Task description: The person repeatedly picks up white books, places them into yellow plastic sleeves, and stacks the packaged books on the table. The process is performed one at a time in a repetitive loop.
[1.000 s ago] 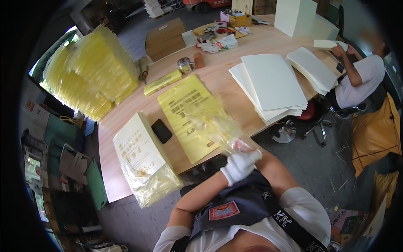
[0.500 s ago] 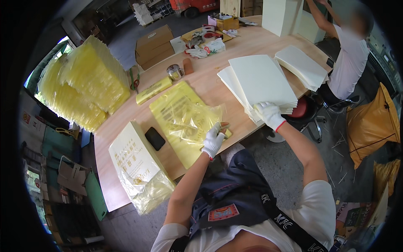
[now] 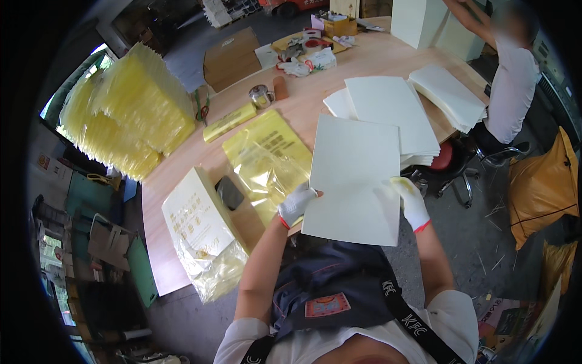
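White flat sheet (image 3: 354, 182) held up over the near edge of the wooden worktop (image 3: 303, 109) — gloved left hand (image 3: 295, 205) pinches its left edge, gloved right hand (image 3: 411, 201) its right edge. Beneath lies a yellow plastic bag (image 3: 267, 159); a stack of white sheets (image 3: 394, 112) sits just beyond.
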`<state>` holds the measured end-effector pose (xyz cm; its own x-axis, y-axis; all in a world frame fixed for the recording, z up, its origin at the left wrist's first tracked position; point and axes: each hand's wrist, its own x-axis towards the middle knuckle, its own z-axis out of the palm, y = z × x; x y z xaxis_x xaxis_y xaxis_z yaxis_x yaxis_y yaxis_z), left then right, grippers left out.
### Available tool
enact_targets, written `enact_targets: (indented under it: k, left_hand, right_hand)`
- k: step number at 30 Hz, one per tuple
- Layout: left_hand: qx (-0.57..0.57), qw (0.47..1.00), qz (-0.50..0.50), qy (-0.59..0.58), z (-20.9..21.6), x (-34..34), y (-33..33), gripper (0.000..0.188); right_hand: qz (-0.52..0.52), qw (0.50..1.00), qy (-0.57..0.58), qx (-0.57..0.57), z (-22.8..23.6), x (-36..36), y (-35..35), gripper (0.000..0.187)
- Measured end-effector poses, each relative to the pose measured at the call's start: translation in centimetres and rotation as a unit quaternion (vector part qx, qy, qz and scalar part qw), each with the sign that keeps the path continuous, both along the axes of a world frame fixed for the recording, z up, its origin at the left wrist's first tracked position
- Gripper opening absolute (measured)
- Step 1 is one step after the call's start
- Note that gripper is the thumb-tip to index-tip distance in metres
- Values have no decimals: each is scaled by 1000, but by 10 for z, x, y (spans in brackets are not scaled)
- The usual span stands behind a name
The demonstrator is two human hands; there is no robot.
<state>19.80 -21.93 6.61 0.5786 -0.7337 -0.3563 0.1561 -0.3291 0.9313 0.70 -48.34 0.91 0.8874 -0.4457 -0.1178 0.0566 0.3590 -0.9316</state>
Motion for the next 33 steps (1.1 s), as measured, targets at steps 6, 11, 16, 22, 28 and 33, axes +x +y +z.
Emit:
enact_targets:
  k: [6, 11, 16, 22, 28, 33]
  left_hand:
    - [243, 886, -139, -371, 29, -100, -29, 99]
    - [57, 975, -47, -208, 14, -64, 6, 72]
    - [-300, 922, 226, 97, 64, 11, 84, 59]
    - [-13, 980, -42, -194, 93, -53, 85, 62]
    - [-181, 883, 35, -431, -37, -125, 105, 26]
    - [-17, 871, -23, -490, 35, -79, 51, 48]
  right_hand:
    - [30, 990, -38, -132, 3, 43, 86, 63]
    - [-57, 900, 74, -425, 24, 31, 81, 33]
    - [147, 683, 57, -713, 118, 4, 78, 35]
    - [246, 568, 38, -785, 93, 49, 114, 25]
    - [362, 928, 51, -69, 8, 93, 84, 39]
    - [207, 750, -54, -626, 2, 126, 135, 35]
